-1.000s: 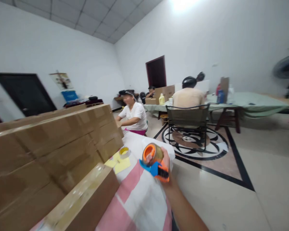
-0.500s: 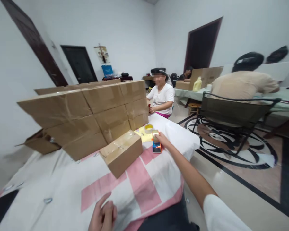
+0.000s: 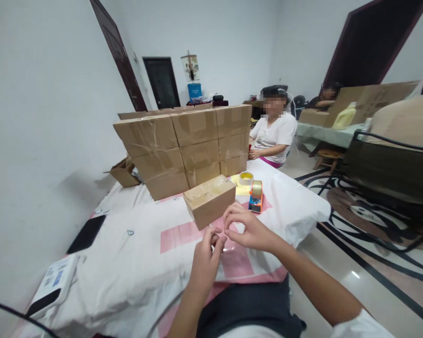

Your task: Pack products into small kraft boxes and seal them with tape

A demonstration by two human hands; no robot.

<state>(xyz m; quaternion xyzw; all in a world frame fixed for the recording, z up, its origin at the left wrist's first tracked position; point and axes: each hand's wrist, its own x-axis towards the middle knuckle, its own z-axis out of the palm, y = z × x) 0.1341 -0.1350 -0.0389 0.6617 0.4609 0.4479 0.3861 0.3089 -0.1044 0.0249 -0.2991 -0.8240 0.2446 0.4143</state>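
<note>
My left hand [image 3: 206, 253] and my right hand [image 3: 246, 227] meet above the table near its front edge, fingertips pinched together and touching. What they pinch is too small to make out. Just beyond them lies a taped cardboard box [image 3: 209, 199]. An orange and blue tape dispenser [image 3: 256, 195] stands on the white and pink tablecloth [image 3: 144, 244] to the right of that box, with a loose roll of tape [image 3: 246, 178] behind it. Neither hand touches the box or the dispenser.
A stack of sealed cardboard boxes [image 3: 186, 145] stands across the table's far side. A person in a white shirt [image 3: 273, 136] sits at the far end. A dark chair [image 3: 391, 173] stands at the right. A black phone [image 3: 86, 234] and a white device [image 3: 52, 284] lie at the left.
My right hand put the tape dispenser down on the table and drew back. My left hand came up to meet it. My view swung left and down.
</note>
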